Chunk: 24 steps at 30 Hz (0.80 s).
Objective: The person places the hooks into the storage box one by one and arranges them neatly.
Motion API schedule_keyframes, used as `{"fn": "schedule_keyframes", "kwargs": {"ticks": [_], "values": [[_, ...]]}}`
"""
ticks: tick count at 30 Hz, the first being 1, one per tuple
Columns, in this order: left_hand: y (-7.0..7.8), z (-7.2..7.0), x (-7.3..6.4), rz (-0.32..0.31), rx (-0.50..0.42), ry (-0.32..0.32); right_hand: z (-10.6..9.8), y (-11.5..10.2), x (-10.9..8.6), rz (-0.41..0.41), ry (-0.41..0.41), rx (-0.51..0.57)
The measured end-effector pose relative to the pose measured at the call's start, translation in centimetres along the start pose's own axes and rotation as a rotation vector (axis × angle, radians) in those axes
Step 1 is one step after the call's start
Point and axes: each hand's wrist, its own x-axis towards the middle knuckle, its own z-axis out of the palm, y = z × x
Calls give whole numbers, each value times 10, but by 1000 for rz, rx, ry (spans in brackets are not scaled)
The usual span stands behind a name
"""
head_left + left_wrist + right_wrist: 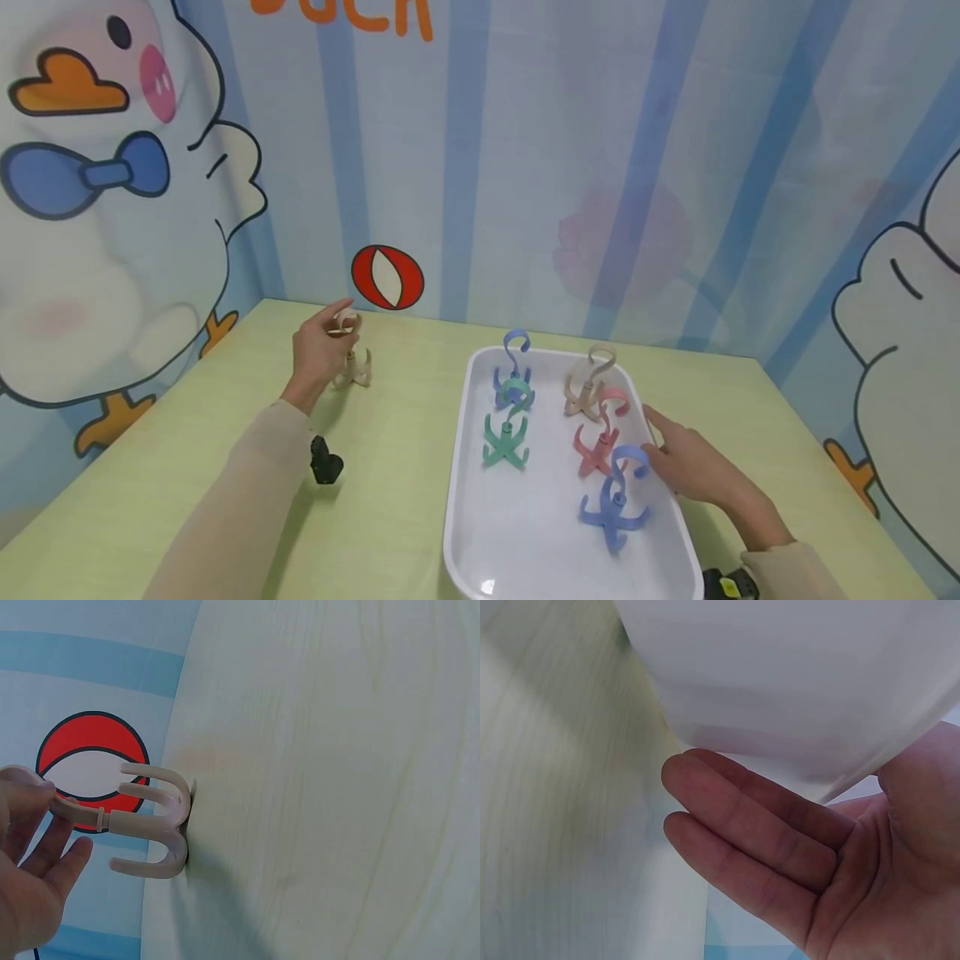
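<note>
My left hand pinches the curved top of a beige multi-prong hanging hook at the table's far left. The hook's upturned prongs are at or just above the tabletop; contact is hard to tell. My right hand holds the right rim of a white tray, thumb at the rim and fingers along the outer wall. Inside the tray lie similar hooks: a blue one nearest me, a red one, a beige one, a green one and another blue one.
The pale wood-grain table stretches left of the tray and in a narrow strip to its right. A striped blue curtain with duck drawings hangs behind it. Black wrist devices sit at both wrists.
</note>
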Motion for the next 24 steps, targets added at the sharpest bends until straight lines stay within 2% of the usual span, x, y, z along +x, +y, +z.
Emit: {"fn": "schedule_keyframes", "kwargs": {"ticks": [16,24], "values": [[-3,-5,-1,5,14,-34,0,1,-1,-11,0,27],[-4,-11,-1,98,37,-56,1,1,0,2,-2,18]]}}
